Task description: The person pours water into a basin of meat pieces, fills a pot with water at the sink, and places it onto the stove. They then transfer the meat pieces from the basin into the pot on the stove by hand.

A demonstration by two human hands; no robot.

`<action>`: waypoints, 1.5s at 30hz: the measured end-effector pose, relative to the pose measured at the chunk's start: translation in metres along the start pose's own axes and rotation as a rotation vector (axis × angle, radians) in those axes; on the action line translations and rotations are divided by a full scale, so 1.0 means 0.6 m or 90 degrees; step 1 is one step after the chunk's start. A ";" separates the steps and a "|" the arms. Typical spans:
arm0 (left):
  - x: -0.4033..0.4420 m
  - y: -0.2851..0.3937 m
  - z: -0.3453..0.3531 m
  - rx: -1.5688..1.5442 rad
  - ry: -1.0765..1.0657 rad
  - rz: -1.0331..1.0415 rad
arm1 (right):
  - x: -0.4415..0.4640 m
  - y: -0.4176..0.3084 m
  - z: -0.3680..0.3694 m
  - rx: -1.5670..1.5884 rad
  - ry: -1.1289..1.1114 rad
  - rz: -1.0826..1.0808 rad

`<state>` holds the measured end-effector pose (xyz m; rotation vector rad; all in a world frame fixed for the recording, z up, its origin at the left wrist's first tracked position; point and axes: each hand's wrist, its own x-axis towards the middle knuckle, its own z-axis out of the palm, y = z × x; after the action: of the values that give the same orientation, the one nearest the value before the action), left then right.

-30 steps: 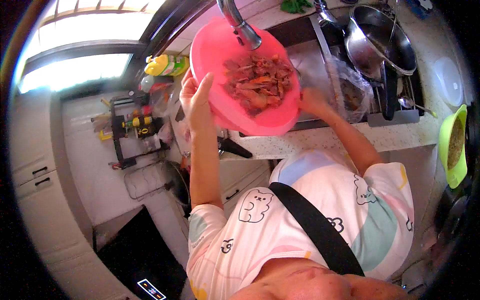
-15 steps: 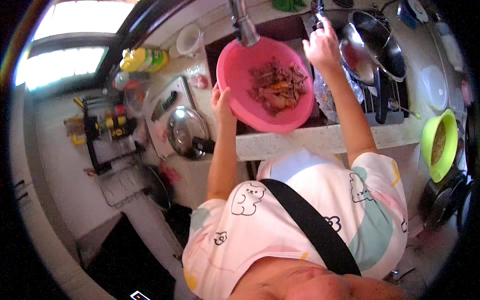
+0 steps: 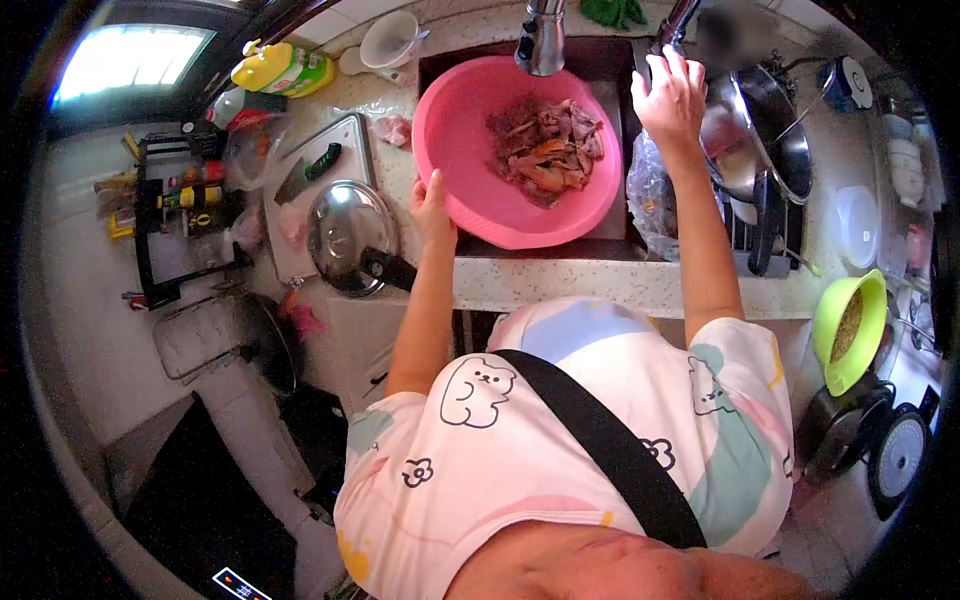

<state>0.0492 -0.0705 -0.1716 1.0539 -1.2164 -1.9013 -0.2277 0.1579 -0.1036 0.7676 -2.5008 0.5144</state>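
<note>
A pink basin [image 3: 452,140] sits tilted over the dark sink [image 3: 608,235], with a heap of brownish meat pieces [image 3: 552,150] inside. My left hand [image 3: 432,205] grips its left rim, thumb on top and the other fingers mostly hidden. Above the basin's far edge hangs the metal faucet spout [image 3: 541,42]. At the sink's back right, my right hand [image 3: 672,98] has its fingers stretched out just below the faucet handle [image 3: 678,25]; whether the fingertips touch it is unclear.
Right of the sink are a plastic bag [image 3: 652,205], steel pots [image 3: 738,140], a white lid [image 3: 857,225] and a green basin [image 3: 832,345]. Leftward lie a cutting board [image 3: 345,135] with a knife [image 3: 308,172], a pot lid [image 3: 350,235], a yellow bottle [image 3: 285,70] and a white bowl [image 3: 390,40].
My right hand has come slightly away from the faucet handle, its fingers spreading. My left hand still grips the basin's rim. The whole view has shifted a little.
</note>
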 end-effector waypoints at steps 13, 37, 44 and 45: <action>-0.023 -0.057 -0.069 0.238 0.076 -0.054 | -0.032 -0.008 -0.016 0.071 -0.033 0.023; -0.083 -0.019 -0.060 0.670 0.059 0.216 | -0.255 -0.139 -0.161 0.419 -0.298 0.007; -0.108 -0.003 -0.103 0.541 0.053 0.221 | -0.250 -0.198 -0.138 0.429 -0.452 -0.055; -0.115 0.004 -0.108 0.534 0.049 0.254 | -0.245 -0.214 -0.131 0.436 -0.462 -0.083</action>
<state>0.1390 -0.0407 -0.1658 1.1413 -2.0682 -1.0260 -0.0177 0.1579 -0.0908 1.5962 -2.8797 1.2615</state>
